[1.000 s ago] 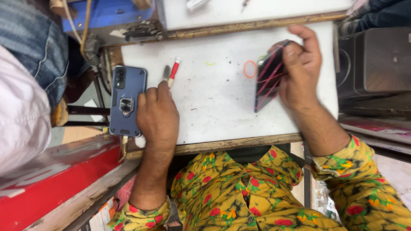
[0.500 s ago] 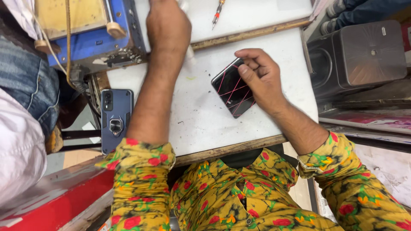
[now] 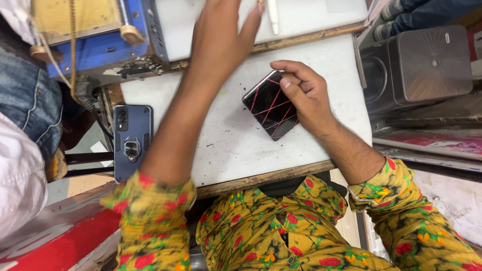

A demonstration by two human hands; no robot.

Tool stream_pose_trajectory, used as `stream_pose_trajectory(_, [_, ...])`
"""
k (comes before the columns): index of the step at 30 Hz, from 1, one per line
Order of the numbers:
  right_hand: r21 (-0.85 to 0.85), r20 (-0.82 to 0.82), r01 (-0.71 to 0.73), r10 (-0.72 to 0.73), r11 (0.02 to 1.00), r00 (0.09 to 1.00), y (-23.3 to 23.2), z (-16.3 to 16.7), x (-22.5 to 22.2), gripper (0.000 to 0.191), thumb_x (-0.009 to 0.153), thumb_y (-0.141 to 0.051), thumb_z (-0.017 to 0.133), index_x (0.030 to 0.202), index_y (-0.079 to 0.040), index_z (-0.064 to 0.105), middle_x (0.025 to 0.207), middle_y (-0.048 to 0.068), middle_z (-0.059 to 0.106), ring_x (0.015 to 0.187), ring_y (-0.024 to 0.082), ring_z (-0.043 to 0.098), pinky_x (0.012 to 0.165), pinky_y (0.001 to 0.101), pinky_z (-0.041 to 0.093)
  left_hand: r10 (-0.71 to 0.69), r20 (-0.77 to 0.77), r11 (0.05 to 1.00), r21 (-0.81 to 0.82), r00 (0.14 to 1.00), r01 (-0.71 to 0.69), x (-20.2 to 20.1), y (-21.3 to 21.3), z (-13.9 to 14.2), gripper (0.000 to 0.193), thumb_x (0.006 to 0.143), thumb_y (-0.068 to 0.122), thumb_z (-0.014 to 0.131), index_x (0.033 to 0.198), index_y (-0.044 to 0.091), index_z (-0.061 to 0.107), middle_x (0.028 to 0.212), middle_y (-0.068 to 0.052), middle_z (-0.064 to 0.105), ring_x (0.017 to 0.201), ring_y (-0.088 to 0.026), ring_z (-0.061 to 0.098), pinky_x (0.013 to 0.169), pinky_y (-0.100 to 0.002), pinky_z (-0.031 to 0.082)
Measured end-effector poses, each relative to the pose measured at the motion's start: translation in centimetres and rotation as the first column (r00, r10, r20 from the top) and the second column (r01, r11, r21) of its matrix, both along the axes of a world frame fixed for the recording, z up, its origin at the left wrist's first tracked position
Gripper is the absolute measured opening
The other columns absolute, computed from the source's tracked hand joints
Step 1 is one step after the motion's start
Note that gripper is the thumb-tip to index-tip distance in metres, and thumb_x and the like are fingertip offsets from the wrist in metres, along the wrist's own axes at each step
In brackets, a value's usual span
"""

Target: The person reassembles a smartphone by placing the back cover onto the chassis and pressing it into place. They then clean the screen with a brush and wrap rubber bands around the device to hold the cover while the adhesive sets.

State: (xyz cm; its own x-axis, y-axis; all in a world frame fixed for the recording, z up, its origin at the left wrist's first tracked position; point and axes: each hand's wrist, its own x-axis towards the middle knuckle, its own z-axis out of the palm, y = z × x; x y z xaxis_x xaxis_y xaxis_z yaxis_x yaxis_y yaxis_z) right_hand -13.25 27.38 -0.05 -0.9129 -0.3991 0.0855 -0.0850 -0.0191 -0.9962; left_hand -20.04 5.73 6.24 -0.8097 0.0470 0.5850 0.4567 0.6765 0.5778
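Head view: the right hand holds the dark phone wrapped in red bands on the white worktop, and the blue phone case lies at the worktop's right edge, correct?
Not quite: the head view shows the blue phone case at the left edge of the white worktop. The right hand does hold the dark phone wrapped in red bands.

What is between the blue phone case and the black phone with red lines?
The left forearm crosses over bare white tabletop there, in the head view.

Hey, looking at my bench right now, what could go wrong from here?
The blue cased phone lies at the left edge of the white board, beside your left forearm; a sideways nudge might knock it off. Your left hand reaches far forward near a white pen, which it may brush and roll. Your right hand alone steadies the dark phone wrapped in red bands, so it could slip.
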Motion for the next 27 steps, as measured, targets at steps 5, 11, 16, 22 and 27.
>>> stream_pose_trajectory(5, [-0.01, 0.052, -0.092, 0.092, 0.996, 0.994, -0.2, 0.8, 0.2, 0.041, 0.114, -0.024, 0.045, 0.148, -0.001, 0.051, 0.113, 0.006, 0.072, 0.107, 0.012, 0.069, 0.096, 0.0262, 0.057, -0.276, 0.353, 0.949, 0.246, 0.894, 0.196, 10.8, -2.0, -3.2, 0.035, 0.102, 0.022, 0.072, 0.13, 0.004, 0.064, 0.112, -0.018, 0.077, 0.099, -0.027, 0.077, 0.076, -0.032, 0.061])
stream_pose_trajectory(11, [0.082, 0.082, -0.264, 0.257, 0.961, 0.963, -0.9, 0.4, -0.3, 0.039, 0.114, -0.025, 0.043, 0.141, -0.001, 0.056, 0.12, 0.012, 0.074, 0.113, 0.017, 0.072, 0.099, 0.0293, 0.059, -0.224, 0.521, 0.845, 0.524, 0.824, -0.102, 14.6, -3.4, -5.9, 0.03, 0.103, 0.008, 0.067, 0.13, 0.004, 0.054, 0.084, -0.009, 0.075, 0.073, -0.008, 0.069, 0.066, -0.024, 0.056])
stream_pose_trajectory(16, [0.266, -0.075, -0.198, 0.225, 0.943, 0.971, -1.7, -0.9, 0.0, 0.032, 0.111, -0.017, 0.052, 0.137, -0.001, 0.063, 0.118, 0.012, 0.075, 0.109, 0.015, 0.069, 0.097, 0.0286, 0.056, -0.255, 0.454, 0.794, 0.602, 0.854, -0.083, 15.3, -3.5, -7.9, 0.025, 0.106, 0.007, 0.065, 0.127, 0.002, 0.052, 0.09, -0.009, 0.077, 0.075, -0.007, 0.068, 0.064, -0.023, 0.057])
stream_pose_trajectory(22, [0.291, -0.096, -0.18, 0.216, 0.94, 0.972, -1.9, -1.1, 0.0, 0.035, 0.108, -0.013, 0.055, 0.14, -0.002, 0.061, 0.118, 0.011, 0.076, 0.104, 0.012, 0.07, 0.092, 0.0269, 0.056, -0.25, 0.438, 0.788, 0.61, 0.864, -0.082, 15.3, -3.4, -9.3, 0.027, 0.105, 0.007, 0.064, 0.128, 0.002, 0.051, 0.087, -0.009, 0.076, 0.077, -0.007, 0.071, 0.066, -0.024, 0.06])
stream_pose_trajectory(27, [0.48, 0.035, -0.149, 0.151, 0.865, 0.988, -2.0, -1.1, 0.0, 0.039, 0.103, -0.011, 0.061, 0.141, -0.005, 0.066, 0.086, 0.017, 0.073, 0.078, 0.015, 0.061, 0.075, 0.0282, 0.053, -0.283, 0.456, 0.775, 0.627, 0.844, -0.079, 14.9, -3.7, -9.0, 0.027, 0.105, 0.008, 0.063, 0.129, 0.003, 0.052, 0.089, -0.01, 0.076, 0.079, -0.009, 0.072, 0.065, -0.025, 0.063])
